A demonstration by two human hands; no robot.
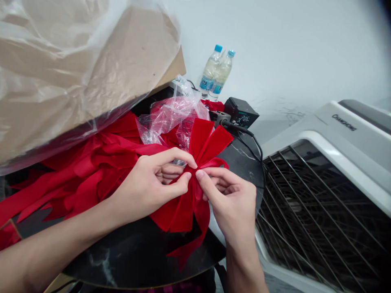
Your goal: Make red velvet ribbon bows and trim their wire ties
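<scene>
A red velvet bow [182, 211] with several spread loops and a notched tail is held up over the black table. At its centre, the thumb and index finger of my left hand [152, 179] pinch the gathered middle from the left. My right hand [230, 195] grips the same middle from the right, thumb and index finger pressed together close to the left fingertips. What binds the centre is hidden by the fingers. Beside my left wrist lies a heap of red ribbons [88, 175], reaching to the left edge.
A plastic-covered cardboard box [76, 69] fills the upper left. Behind the bow are a clear plastic bag [171, 116], two water bottles [208, 71] and a black control box [241, 113] with cables. A white fan unit [324, 150] stands right of the round black table [137, 252].
</scene>
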